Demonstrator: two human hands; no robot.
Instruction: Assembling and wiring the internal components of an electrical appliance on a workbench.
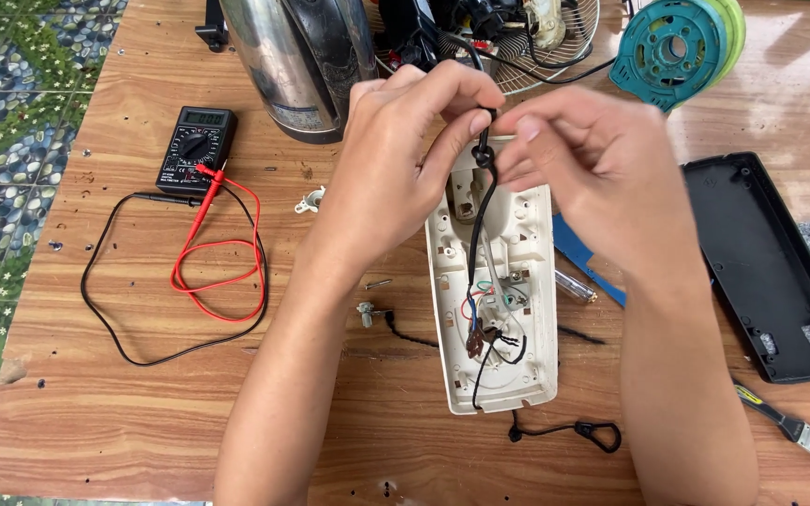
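Note:
An open cream plastic housing [536, 309] lies lengthwise on the wooden table [96, 412], with coloured wires and small parts inside. A black cable [478, 220] runs from its inside up to its far end. My left hand [405, 141] pinches the cable's strain-relief grommet at that far end. My right hand [583, 159] meets it from the right, fingertips on the same black grommet. Both hands hover over the housing's top edge and hide it.
A black multimeter [197, 145] with red and black leads lies at left. A steel kettle [302, 61], a fan grille [555, 47] and a teal spool [677, 47] stand at the back. A black cover [766, 272], a paintbrush [799, 431] and a screw [377, 283] lie nearby.

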